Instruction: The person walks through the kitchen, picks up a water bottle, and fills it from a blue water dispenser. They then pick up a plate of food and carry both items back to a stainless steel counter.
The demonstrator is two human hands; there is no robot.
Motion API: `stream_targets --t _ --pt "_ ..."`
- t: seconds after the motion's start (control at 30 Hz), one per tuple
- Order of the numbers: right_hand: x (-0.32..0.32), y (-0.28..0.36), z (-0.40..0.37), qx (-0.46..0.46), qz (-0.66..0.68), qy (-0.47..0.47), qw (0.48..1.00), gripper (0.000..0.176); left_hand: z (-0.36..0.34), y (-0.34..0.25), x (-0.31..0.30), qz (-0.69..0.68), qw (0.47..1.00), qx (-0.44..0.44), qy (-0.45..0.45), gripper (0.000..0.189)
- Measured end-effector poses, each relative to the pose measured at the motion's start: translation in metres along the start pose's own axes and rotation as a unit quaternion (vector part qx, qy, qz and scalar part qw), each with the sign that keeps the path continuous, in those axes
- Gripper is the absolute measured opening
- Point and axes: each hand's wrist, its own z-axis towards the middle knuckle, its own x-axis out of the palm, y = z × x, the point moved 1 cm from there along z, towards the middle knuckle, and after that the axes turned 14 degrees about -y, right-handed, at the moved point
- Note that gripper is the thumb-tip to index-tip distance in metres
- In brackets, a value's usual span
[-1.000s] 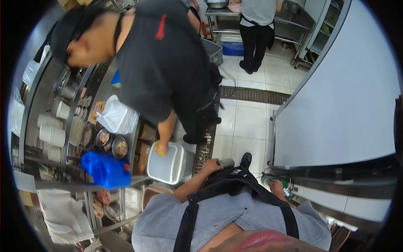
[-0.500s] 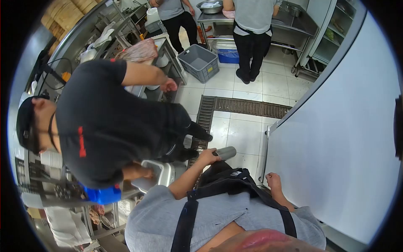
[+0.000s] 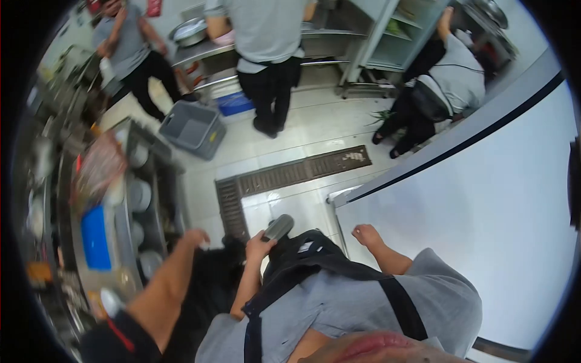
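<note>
My left hand (image 3: pixel 259 247) is wrapped round a grey metal cylinder (image 3: pixel 279 227) with a rounded end, held low beside my dark apron (image 3: pixel 308 257). It looks like a steel canister, pointing forward and slightly right. On the other side my right hand (image 3: pixel 365 235) hangs with its fingers curled in and nothing showing in them. It is nearest the large white panel (image 3: pixel 460 242) on the right, overlapping its edge in this view. Close by my left arm, a co-worker's bare arm (image 3: pixel 172 275) reaches forward.
A drain grate (image 3: pixel 302 171) crosses the tiled floor ahead. Beyond it stand a grey crate (image 3: pixel 193 130) and a person at a steel counter (image 3: pixel 330 45). Another person (image 3: pixel 451 81) bends at the right, by an open-shelved fridge (image 3: pixel 393 36). Left is a worktable with a blue board (image 3: pixel 95 238).
My view has moved forward and swung right. The co-worker in black has slipped to the lower left, and a bending person has come into view at right. My left hand keeps the cylinder.
</note>
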Motion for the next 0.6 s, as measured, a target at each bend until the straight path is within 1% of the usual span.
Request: stream_targets --t 0.07,0.1,0.13,0.17,0.27,0.3,0.33,0.4,0.43,0.47,0.53,0.6 --pt "-0.009 0.014 0.040 0.030 0.009 -0.025 0.999 0.029 0.033 -0.011 -0.011 -0.019 1.000 0.007 -0.011 0.075" --pt "-0.013 0.018 0.057 0.041 0.005 -0.027 0.999 0.029 0.049 -0.016 -0.012 -0.012 0.999 0.019 -0.031 0.074" --pt "-0.014 0.023 0.072 0.048 0.024 -0.041 0.998 0.029 0.058 -0.034 -0.025 -0.028 0.999 0.004 -0.020 0.074" --pt "-0.015 0.028 0.086 0.054 0.045 -0.056 0.996 0.028 0.072 -0.044 -0.028 -0.025 0.999 0.010 -0.024 0.074" --pt "-0.014 0.044 0.122 0.069 0.053 -0.050 0.995 0.028 0.117 -0.065 -0.030 -0.020 0.999 0.027 -0.022 0.073" --pt "-0.008 0.042 0.132 0.058 0.056 -0.052 0.995 0.026 0.132 -0.069 -0.028 -0.027 0.999 0.027 -0.019 0.073" --pt "-0.006 0.041 0.146 0.067 0.065 -0.055 0.994 0.026 0.147 -0.081 -0.032 -0.016 0.999 0.034 -0.017 0.073" --pt "-0.001 0.035 0.174 0.065 0.026 -0.012 0.997 0.024 0.172 -0.107 -0.033 0.011 0.999 0.039 0.008 0.075" --pt "0.006 0.026 0.191 0.065 0.026 -0.007 0.998 0.025 0.184 -0.119 -0.032 0.035 0.998 0.059 0.005 0.076" --pt "0.005 0.019 0.207 0.069 0.034 -0.008 0.997 0.025 0.195 -0.128 -0.029 0.043 0.997 0.062 0.005 0.076" --pt "-0.002 0.007 0.249 0.097 -0.011 -0.026 0.995 0.026 0.221 -0.147 -0.024 0.038 0.998 0.053 0.017 0.077" --pt "-0.016 -0.014 0.297 0.137 -0.002 -0.055 0.989 0.027 0.244 -0.164 -0.019 0.051 0.997 0.062 0.013 0.076"
